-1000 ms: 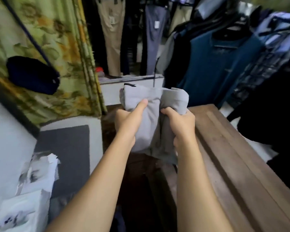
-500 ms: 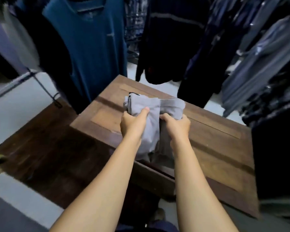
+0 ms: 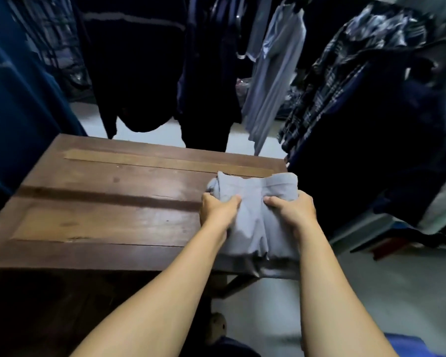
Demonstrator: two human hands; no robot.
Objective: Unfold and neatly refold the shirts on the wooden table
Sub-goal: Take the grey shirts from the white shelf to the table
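The left hand (image 3: 218, 210) and right hand (image 3: 292, 211) are both gripping 1 folded grey shirt (image 3: 252, 220), thumbs pressing on top, at the wooden table (image 3: 108, 202)'s right end.

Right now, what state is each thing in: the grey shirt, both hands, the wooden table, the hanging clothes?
Folded grey shirt: bundled, over the table's near right corner, lower edge overhanging.
Left hand: grips the shirt's left side.
Right hand: grips the shirt's right side.
Dark brown wooden table: standing level, shirt at its corner.
Pale blue hanging shirt: unfolded, hanging behind the table.
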